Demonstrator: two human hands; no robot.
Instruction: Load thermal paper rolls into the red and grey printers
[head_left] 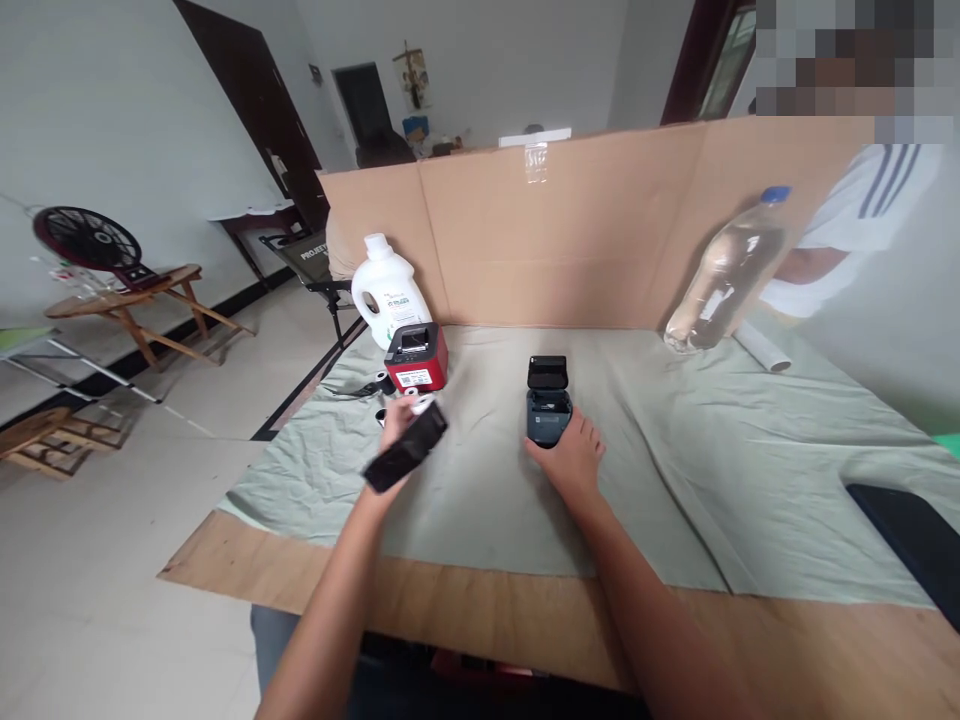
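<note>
Closed round a white roll (422,404) with a black strip (406,452) trailing from it, my left hand (395,424) is over the cloth in front of a red and black printer (417,358). My right hand (574,452) grips the lower right side of a small dark device (548,418), whose lid (547,372) stands open at the back. Inside the device the compartment is too dark to make out fully. More small rolls (385,382) lie beside the red printer, partly behind my left hand.
A white jug (390,296) stands behind the printer, before a cardboard screen (555,235). At the right are a large clear bottle (724,275), a cardboard tube (763,349) and a black phone-like object (911,540). A person's arm (814,265) shows behind the screen.
</note>
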